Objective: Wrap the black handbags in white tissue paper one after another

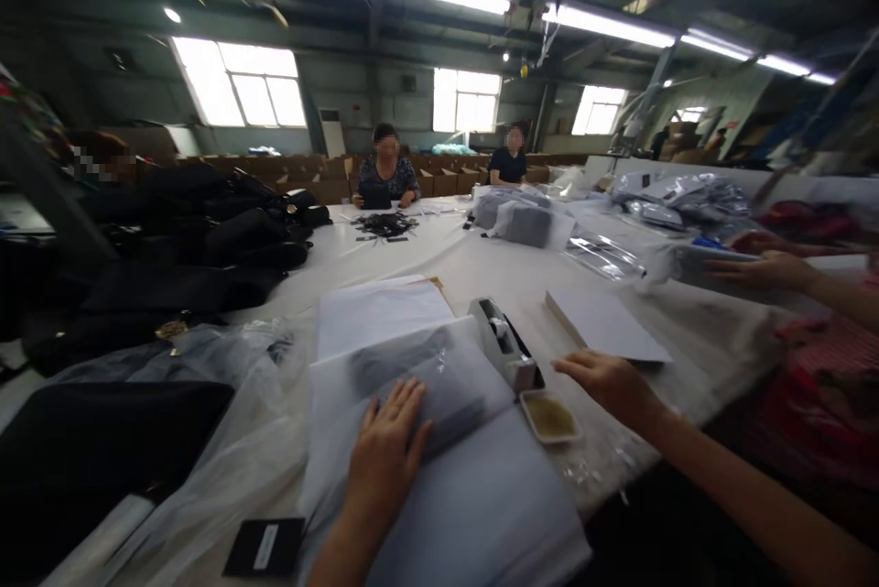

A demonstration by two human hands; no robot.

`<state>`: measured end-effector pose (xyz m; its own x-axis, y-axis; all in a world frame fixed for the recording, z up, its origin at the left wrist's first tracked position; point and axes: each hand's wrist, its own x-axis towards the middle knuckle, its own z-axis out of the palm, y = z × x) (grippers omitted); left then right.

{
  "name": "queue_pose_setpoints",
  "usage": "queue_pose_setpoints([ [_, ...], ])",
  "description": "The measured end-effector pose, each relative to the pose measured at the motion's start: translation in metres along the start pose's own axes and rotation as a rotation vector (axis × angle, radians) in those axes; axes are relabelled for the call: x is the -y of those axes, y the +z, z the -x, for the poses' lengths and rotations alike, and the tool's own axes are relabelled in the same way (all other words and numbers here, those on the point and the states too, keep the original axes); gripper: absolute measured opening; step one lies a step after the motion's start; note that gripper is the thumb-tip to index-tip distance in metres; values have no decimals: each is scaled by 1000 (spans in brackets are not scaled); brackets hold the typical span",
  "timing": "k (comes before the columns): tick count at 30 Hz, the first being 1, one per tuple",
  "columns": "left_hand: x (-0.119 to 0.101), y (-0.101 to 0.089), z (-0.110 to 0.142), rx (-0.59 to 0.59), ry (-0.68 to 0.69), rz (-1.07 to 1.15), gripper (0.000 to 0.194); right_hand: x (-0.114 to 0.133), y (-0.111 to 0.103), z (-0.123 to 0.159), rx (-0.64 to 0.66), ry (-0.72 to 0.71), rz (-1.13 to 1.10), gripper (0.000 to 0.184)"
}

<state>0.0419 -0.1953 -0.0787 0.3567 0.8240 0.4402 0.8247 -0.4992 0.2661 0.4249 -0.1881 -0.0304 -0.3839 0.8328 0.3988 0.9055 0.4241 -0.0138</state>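
My left hand [391,436] lies flat, fingers spread, on a dark flat item [446,395] that shows through thin white tissue paper [481,500]. More white sheets [385,312] are stacked behind it. My right hand [611,383] is held over the table with its fingers stretched to the left and nothing visible in them. Just left of that hand stands a tape dispenser [504,344], and a small white dish [551,416] with something yellowish-brown inside sits below its fingertips. Behind the hand rests a white flat box or board [604,321].
Black bags [171,285] pile up on the left, with clear plastic [240,422] beside them. A black card [265,547] lies at the front. Wrapped bundles [518,216] and dark strips [385,225] lie further back. A co-worker's hands [769,271] hold a wrapped item at right; other people sit opposite.
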Motion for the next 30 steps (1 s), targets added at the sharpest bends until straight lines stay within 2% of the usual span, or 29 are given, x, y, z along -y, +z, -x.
queue_pose_setpoints([
  [3, 7, -6, -6, -33, -54, 111, 42, 6, -21, -20, 16, -271, 111, 33],
  [5, 14, -9, -7, -34, -107, 168, 42, 16, -28, -37, -21, -424, 115, 30],
  [8, 27, -11, -7, -26, -188, 219, 43, 40, -28, -64, -91, -613, 65, 24],
  [10, 35, -12, -7, -37, -218, 262, 44, 60, -22, -83, -94, -694, 17, 19],
  [13, 47, -12, -6, -63, -243, 349, 49, 90, -9, -112, -17, -736, -74, 16],
  [17, 56, -10, -6, -92, -296, 482, 56, 130, 9, -153, 143, -751, -214, 25],
  [20, 59, -7, -5, -118, -327, 568, 60, 159, 21, -185, 273, -774, -230, 29],
  [25, 60, -1, -3, -149, -332, 619, 65, 197, 36, -223, 541, -757, 27, 20],
  [30, 60, 6, -2, -172, -325, 593, 67, 216, 45, -236, 621, -770, 235, 32],
])
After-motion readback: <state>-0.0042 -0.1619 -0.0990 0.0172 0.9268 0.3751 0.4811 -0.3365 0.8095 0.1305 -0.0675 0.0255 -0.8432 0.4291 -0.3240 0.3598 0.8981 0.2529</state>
